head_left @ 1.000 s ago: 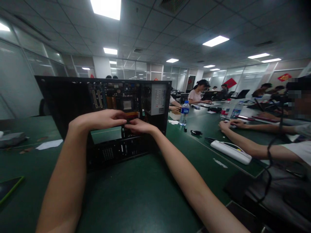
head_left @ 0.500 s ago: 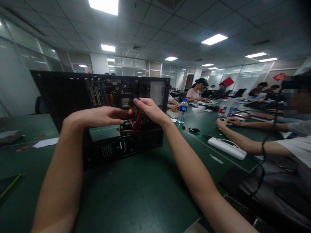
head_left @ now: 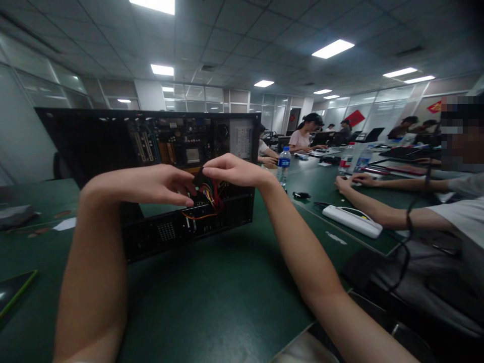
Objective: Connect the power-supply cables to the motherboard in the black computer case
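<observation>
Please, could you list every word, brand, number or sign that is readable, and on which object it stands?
No text is surely readable.
Power supply label in the computer case: too small.
Blue-capped bottle: blurred.
Red-labelled bottle, bottle beside it: blurred.
Red-and-gold wall sign: too small.

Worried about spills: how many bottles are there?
3: a blue-capped bottle right of the computer case; a red-labelled bottle and a blue-labelled bottle farther right. Some may be hidden.
</observation>
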{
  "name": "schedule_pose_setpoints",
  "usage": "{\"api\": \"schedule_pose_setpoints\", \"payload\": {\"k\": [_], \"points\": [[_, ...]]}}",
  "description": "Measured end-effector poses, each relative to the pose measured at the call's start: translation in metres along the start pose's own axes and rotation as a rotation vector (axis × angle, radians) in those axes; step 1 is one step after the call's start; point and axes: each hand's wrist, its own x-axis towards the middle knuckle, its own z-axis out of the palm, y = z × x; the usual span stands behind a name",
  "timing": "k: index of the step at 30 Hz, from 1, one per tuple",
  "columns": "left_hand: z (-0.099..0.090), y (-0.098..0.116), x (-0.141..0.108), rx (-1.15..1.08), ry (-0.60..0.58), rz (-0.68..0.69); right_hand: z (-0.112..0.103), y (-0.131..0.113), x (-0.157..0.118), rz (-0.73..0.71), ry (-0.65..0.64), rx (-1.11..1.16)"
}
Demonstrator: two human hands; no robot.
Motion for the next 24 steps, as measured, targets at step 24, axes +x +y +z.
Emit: {"api": "schedule_pose_setpoints", "payload": {"k": [24], "points": [[-0.006,0.004,-0.011,-0.002,0.253,0.083,-0.014,-0.007,-0.016,0.081,0.199,0.255]]}}
